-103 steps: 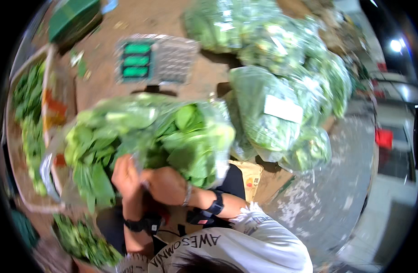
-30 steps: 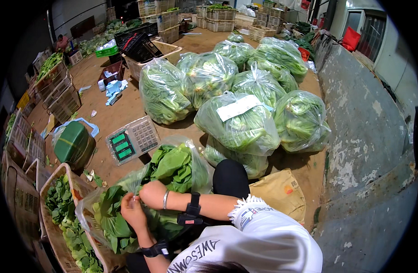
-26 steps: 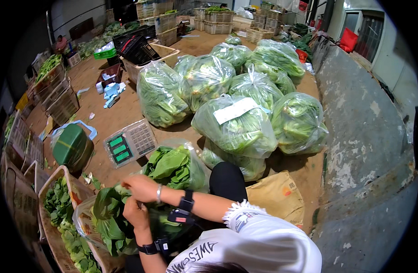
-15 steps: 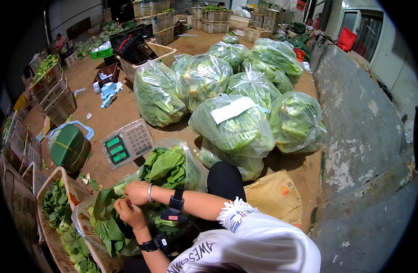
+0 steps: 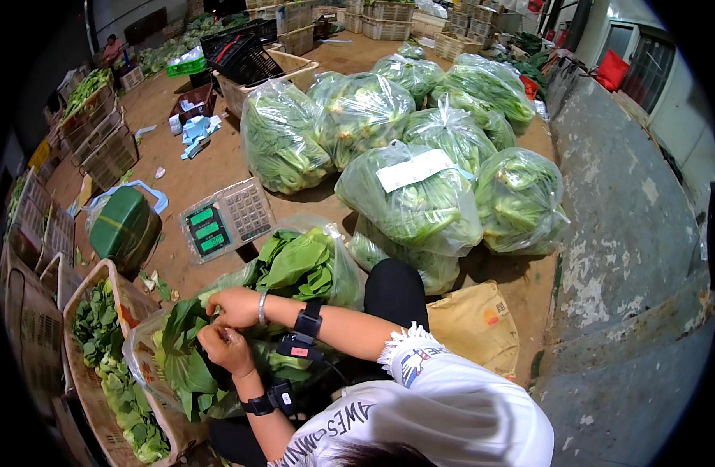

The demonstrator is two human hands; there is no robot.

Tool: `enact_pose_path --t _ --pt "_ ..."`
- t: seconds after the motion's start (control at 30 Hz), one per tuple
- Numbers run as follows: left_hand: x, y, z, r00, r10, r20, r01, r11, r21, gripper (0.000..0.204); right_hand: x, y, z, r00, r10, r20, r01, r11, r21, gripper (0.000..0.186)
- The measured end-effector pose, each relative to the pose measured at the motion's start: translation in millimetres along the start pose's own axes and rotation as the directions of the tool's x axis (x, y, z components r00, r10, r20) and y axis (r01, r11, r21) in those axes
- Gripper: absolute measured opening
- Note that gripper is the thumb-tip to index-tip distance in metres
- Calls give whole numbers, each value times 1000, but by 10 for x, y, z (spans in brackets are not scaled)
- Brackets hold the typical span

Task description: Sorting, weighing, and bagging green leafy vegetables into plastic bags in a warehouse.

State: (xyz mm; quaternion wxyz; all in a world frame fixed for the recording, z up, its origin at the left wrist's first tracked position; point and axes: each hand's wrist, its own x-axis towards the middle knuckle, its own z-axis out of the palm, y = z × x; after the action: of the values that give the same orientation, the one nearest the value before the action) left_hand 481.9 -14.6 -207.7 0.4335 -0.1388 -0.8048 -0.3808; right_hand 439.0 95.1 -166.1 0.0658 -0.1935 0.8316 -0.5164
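Note:
My left hand point(image 5: 227, 350) and my right hand point(image 5: 237, 307) work close together above a clear plastic bag point(image 5: 346, 274) of leafy greens. Both have their fingers curled in a pinch; whatever lies between the fingertips is too small or hidden to make out. Broad green leaves point(image 5: 295, 261) fill the bag beyond my right wrist. More dark leafy greens point(image 5: 188, 366) with pale stems lie right beside my left hand, with clear film around them. A strap with a small black device sits on each wrist.
A crate of greens point(image 5: 100, 381) stands at the left, near a green plastic-wrapped bundle point(image 5: 124, 233). A digital scale point(image 5: 229, 218) lies ahead. Several filled vegetable bags point(image 5: 408, 206) stand ahead right, before a grey wall point(image 5: 630, 233). A tan sack point(image 5: 478, 327) lies by my knee.
The whole view has shifted slightly. My hands have come a little apart from each other, and the left one has turned so that more of its curled fingers shows.

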Motion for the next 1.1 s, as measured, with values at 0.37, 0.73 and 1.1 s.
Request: enact_pose_path --t 0.37,0.73,1.1 --pt "146 117 -319 867 37 497 -168 961 221 14 -220 -88 29 943 -272 -190 180 901 -395 15" --pt "-247 -11 -416 684 132 717 -281 955 92 16 232 548 290 934 -275 -228 20 679 -733 8" --pt "-62 -571 -206 337 -524 782 893 -84 -442 24 119 292 316 915 -234 -328 -43 753 -656 8"
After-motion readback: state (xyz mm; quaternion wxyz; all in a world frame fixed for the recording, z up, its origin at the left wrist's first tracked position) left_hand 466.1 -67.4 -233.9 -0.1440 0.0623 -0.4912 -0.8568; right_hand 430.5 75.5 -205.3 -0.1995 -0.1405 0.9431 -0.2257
